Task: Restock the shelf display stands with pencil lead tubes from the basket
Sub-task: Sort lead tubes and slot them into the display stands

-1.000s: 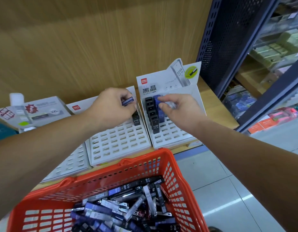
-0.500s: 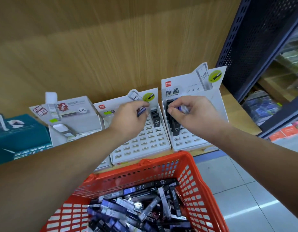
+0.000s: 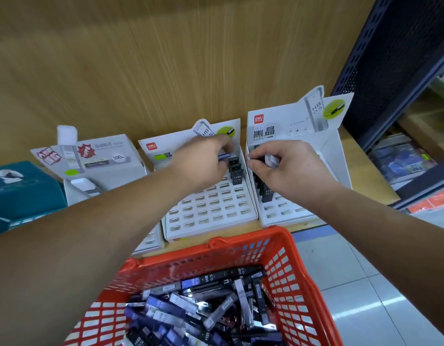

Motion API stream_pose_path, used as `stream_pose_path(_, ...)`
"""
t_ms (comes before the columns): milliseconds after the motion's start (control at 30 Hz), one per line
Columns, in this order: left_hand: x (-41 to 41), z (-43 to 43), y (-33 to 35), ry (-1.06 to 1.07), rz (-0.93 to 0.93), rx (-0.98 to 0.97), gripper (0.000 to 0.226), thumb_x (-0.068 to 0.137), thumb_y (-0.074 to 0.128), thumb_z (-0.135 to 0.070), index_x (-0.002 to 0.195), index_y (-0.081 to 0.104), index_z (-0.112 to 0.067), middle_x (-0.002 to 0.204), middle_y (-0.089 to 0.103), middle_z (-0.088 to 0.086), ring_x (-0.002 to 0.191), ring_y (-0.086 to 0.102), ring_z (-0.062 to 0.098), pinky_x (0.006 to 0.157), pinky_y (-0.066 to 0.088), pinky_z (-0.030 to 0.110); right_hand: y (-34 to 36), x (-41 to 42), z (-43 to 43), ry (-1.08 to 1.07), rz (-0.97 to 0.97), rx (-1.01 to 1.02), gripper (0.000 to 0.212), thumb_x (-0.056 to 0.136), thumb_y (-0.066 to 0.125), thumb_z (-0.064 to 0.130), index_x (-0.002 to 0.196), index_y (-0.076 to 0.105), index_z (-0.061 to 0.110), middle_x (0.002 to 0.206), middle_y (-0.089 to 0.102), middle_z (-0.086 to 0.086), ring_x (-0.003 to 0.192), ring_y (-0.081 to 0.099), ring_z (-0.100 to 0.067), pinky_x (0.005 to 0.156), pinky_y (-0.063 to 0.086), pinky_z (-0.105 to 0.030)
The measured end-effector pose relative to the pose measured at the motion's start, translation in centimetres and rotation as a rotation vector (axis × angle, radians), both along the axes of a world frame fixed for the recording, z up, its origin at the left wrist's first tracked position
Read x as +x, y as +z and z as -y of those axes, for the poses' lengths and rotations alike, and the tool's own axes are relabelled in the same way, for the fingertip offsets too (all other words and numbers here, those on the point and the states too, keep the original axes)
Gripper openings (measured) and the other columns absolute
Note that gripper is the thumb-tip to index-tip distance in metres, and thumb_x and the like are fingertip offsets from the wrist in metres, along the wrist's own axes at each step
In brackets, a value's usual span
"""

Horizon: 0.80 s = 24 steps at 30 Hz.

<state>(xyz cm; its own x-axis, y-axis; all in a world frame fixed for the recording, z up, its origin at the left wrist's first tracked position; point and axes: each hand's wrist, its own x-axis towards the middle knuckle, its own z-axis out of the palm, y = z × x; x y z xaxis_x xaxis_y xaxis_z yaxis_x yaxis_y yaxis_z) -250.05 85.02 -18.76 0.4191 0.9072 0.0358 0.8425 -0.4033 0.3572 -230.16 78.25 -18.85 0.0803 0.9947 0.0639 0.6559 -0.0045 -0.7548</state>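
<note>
L hand [image 3: 201, 163] pinches a blue lead tube [image 3: 224, 156] — long axis sideways, tip just beside black HB tubes [image 3: 235, 171] in mid stand [image 3: 250, 216]; free slots [image 3: 211, 196] lie under its fingers. R hand [image 3: 290, 168] pinches a pale-ended tube [image 3: 271, 160] over right stand [image 3: 338, 156] — back row.

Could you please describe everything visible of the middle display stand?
The middle display stand is a white, cardboard-looking tray sloping toward the viewer, pierced by a grid of rectangular slots, mostly empty. Three black tubes, the lowest marked HB 0.5, stand in its right-hand column near the top. Its upright header bears a red logo, a green label and a tube picture. It sits on the wooden shelf; the left hand, holding a blue tube, is over its upper part.
</note>
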Motion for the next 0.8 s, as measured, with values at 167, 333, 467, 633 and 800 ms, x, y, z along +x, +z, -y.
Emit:
stream_pose_path(167,0.5,0.5,0.1,0.004,-0.103,0.126,0.022,0.097,0.056,-0.028,0.117,0.063,-0.034,0.101,0.070,0.001,0.096,0.063,0.032,0.068,0.045,0.034,0.3,-0.4,-1.0,-0.043,-0.010,-0.001,0.010,0.088,0.077,0.043,0.092,0.077,0.034,0.081,0.069,0.012,0.071,0.064,-0.014,0.074,0.059,-0.039)
stream_pose_path(333,0.5,0.1,-0.5,0.046,0.007,0.067,0.018,0.096,0.059,-0.029,0.110,0.069,-0.034,0.098,0.071,0.001,0.095,0.064,0.030,0.074,0.053,0.037,1.0,-0.3,-0.9,0.003,0.054,-0.063,0.011,0.088,0.077,0.042,0.096,0.077,0.035,0.082,0.068,0.011,0.065,0.059,-0.012,0.073,0.059,-0.038)
stream_pose_path(467,0.7,0.9,-0.3,0.003,-0.103,0.080,0.015,0.094,0.058,-0.024,0.108,0.065,-0.024,0.099,0.069,0.004,0.096,0.064,0.033,0.073,0.052,0.038,2.5,-0.8,-0.3,0.123,0.374,-0.092,0.027,0.091,0.068,0.055,0.117,0.072,0.046,0.110,0.071,0.010,0.106,0.064,-0.016,0.089,0.055,-0.035)
stream_pose_path(633,0.4,1.1,1.0,-0.006,-0.079,0.098,0.020,0.090,0.058,-0.018,0.104,0.067,-0.028,0.094,0.070,0.002,0.090,0.064,0.031,0.068,0.048,0.036,3.5,-2.3,-0.4,0.279,0.732,-0.039,0.029,0.097,0.053,0.060,0.120,0.066,0.047,0.087,0.055,0.010,0.102,0.061,-0.022,0.065,0.033,-0.030)
stream_pose_path(800,0.3,2.0,0.4,-0.005,-0.132,0.103,0.019,0.091,0.056,-0.017,0.106,0.066,-0.024,0.093,0.070,0.005,0.089,0.065,0.034,0.066,0.049,0.038,4.0,-2.7,-1.0,0.339,0.791,-0.100,0.025,0.099,0.048,0.052,0.110,0.069,0.042,0.097,0.065,0.007,0.099,0.063,-0.023,0.062,0.032,-0.029)
